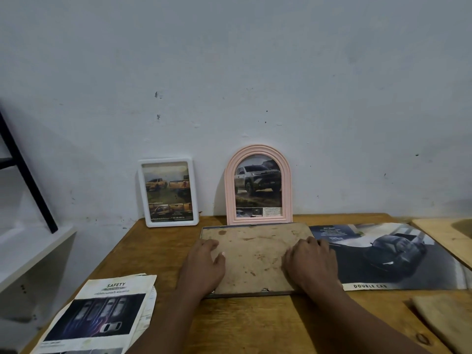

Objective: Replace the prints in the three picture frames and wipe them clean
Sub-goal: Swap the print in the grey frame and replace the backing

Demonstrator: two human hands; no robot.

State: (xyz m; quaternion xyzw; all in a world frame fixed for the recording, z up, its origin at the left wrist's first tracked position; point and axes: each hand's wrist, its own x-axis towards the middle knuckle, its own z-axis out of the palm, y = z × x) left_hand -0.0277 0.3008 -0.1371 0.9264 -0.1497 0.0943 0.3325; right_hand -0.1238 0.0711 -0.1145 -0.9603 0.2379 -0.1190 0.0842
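Note:
A third picture frame [252, 254] lies face down on the wooden table [255, 325], its stained brown backing board upward. My left hand [204, 264] rests on the board's left side, fingers spread flat. My right hand [310, 264] rests on its right side, fingers bent over the right edge. A white rectangular frame [168, 192] with a truck print leans on the wall at the back left. Beside it, a pink arched frame [258, 185] with a truck print stands just behind the face-down frame.
A large dark car print [383, 254] lies right of the frame. A stack of prints topped by a "SAFETY" sheet [102, 312] overhangs the table's front left. A beige cloth [444, 320] lies at the right front. A white shelf [33, 254] stands left.

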